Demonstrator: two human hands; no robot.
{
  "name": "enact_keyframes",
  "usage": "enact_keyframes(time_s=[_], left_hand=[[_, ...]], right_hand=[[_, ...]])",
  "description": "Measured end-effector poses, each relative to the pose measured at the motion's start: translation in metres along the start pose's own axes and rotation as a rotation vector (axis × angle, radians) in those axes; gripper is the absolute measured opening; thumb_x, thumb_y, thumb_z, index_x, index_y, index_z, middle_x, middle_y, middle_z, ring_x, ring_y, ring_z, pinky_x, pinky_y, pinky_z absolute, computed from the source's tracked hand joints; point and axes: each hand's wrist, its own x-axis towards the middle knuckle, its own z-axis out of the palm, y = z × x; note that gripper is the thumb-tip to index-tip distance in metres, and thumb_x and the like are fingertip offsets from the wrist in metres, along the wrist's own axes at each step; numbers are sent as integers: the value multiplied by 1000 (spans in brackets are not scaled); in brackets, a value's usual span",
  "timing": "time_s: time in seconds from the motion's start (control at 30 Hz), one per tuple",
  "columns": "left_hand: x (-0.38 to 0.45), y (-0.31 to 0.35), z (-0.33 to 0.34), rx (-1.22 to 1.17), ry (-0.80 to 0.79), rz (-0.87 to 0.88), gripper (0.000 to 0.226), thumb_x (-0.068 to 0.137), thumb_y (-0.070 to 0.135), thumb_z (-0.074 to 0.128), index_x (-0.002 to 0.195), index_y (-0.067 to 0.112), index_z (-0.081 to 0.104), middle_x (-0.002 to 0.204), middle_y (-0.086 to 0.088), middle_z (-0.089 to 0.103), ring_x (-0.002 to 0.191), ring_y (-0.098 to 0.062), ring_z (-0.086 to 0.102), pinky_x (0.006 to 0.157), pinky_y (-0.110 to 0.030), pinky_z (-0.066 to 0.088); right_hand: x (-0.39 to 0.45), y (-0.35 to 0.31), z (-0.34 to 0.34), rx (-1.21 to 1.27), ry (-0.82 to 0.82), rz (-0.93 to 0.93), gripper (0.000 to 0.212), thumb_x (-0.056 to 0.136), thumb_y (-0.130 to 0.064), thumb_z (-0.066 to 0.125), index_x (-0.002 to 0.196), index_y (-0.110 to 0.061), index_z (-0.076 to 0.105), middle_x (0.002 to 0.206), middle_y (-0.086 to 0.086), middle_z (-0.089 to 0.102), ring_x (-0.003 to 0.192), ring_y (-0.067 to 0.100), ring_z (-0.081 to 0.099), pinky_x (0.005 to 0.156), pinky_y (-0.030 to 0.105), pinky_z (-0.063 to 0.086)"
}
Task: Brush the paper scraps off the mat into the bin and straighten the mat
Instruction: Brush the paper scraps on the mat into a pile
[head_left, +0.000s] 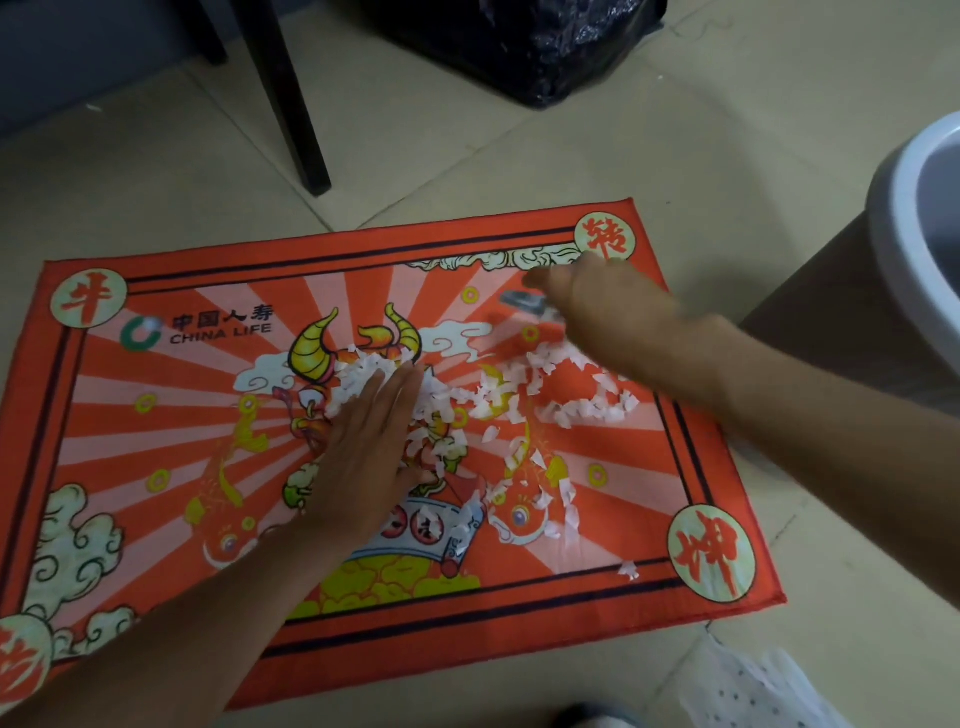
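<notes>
The red mat (156, 415), printed "CHINA LIFE", lies on the beige tiled floor (467, 130), long axis left-right, skewed. White paper scraps (519, 395) cover its middle. The left hand (369, 457) presses flat, fingers straight; the blurred right hand (608, 306) can't be judged. A white bin (914, 234) stands right.

A tiled floor (571, 150) carries a red mat (467, 613), lying askew. A black bag (519, 47), a chair leg (291, 104) and a white bin (904, 218) stand beyond it.
</notes>
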Motion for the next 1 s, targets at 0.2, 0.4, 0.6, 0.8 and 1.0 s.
enact_keyframes(time_s=[0.2,0.4,0.6,0.8,1.0], left_hand=[[5,6,-2,15,-11,29,115,81,32,79,157,26,-7,165,8,-6,152,-17,-10,123,-46,8],[7,14,-2,43,-33,45,113,82,40,75,157,25,-7,165,8,-10,150,-13,-16,118,-34,-6],[6,14,-1,52,-48,41,114,82,38,76,157,24,-9,165,7,-11,151,-15,-15,120,-37,-4],[5,15,-2,28,-52,40,113,81,39,76,157,25,-7,165,7,-9,151,-14,-16,121,-38,-3],[6,17,-3,24,-53,38,114,80,38,77,157,25,-6,165,8,-9,151,-16,-14,119,-37,-5]], right_hand=[[20,41,11,-80,27,92,45,91,1,47,134,-12,51,115,20,58,97,37,61,70,37,48],[10,44,29,-47,5,74,55,90,2,45,139,-23,49,110,17,59,86,30,59,63,32,44],[16,43,26,33,13,27,59,87,1,50,139,-28,50,120,20,63,90,34,65,67,33,51],[14,27,27,67,-17,-56,64,86,4,46,141,-29,49,120,19,64,87,35,67,62,31,52],[13,21,29,130,-52,-138,59,87,5,46,136,-27,55,124,15,63,90,32,68,61,29,50]])
